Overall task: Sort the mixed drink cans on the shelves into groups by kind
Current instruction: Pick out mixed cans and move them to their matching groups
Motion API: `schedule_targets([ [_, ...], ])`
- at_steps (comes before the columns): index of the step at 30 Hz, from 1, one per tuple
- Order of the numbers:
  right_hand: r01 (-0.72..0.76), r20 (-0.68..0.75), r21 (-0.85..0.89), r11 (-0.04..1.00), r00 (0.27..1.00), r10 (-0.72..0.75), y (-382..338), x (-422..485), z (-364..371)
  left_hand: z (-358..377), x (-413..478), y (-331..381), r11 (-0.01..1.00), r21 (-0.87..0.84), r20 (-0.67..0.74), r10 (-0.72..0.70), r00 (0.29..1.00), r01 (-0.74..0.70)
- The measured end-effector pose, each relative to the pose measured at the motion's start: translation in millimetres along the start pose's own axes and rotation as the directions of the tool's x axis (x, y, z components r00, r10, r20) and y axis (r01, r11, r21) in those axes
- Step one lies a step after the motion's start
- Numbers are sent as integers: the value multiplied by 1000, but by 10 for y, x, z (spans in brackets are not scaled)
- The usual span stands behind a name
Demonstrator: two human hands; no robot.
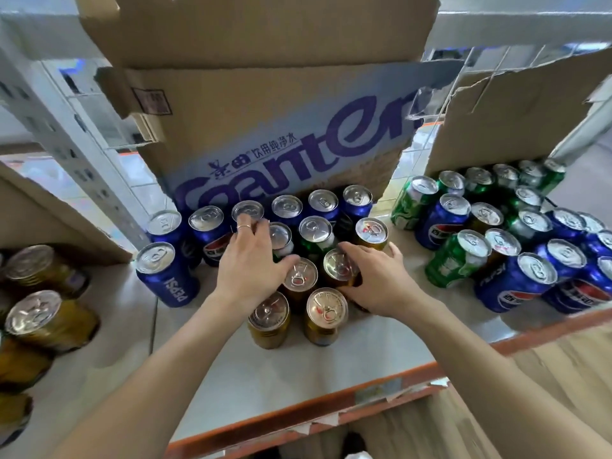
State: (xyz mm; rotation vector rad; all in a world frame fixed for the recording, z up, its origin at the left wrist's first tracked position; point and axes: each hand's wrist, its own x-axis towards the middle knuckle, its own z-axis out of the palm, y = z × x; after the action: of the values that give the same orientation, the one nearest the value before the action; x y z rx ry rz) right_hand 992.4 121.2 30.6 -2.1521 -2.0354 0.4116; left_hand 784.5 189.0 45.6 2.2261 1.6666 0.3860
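Note:
On the white shelf [271, 372] stands a cluster of cans. Blue Pepsi cans [165, 276] line the back and left, green cans [314, 233] sit in the middle, and several gold cans [326, 316] stand at the front. My left hand [248, 263] reaches over the cluster, its thumb against a gold can [299, 279] and its fingers at a green can [280, 238]. My right hand [374, 279] grips another gold can [339, 266] from the right side. One more gold can [371, 233] stands just behind it.
A mixed group of blue and green cans [496, 246] fills the shelf's right side. Gold cans [46, 319] stand at the far left. A cardboard box printed Ganten [291, 134] rises behind the cluster, with cardboard sheets [516, 117] at the right. The shelf has an orange front edge [331, 415].

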Motion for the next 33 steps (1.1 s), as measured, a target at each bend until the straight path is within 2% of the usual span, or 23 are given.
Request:
schedule_targets([
  [6, 33, -55, 25, 999, 998, -31, 31, -2, -5, -21, 31, 41, 980, -166, 7, -105, 994, 105],
  [9, 39, -109, 42, 998, 993, -35, -2, -56, -86, -54, 17, 35, 974, -207, -7, -96, 995, 92],
  [12, 39, -139, 93, 995, 990, -25, -77, -135, -308, -167, -13, 60, 971, -235, -56, -50, 997, 35],
  [16, 67, -233, 295, 953, 972, 3, -131, -316, -647, -468, -46, 156, 965, -243, -121, 65, 990, -93],
  [19, 58, -306, 372, 926, 950, 64, -106, -468, -820, -658, -94, 280, 954, -238, -152, 151, 977, -185],
  [26, 28, -422, 416, 909, 892, 165, 165, -856, -1037, -797, -226, 671, 915, -264, -176, 265, 948, -305],
  [33, 44, -465, 431, 901, 867, 180, 759, -1190, -1180, -555, -322, 1301, 877, -309, -157, 334, 929, -367],
])
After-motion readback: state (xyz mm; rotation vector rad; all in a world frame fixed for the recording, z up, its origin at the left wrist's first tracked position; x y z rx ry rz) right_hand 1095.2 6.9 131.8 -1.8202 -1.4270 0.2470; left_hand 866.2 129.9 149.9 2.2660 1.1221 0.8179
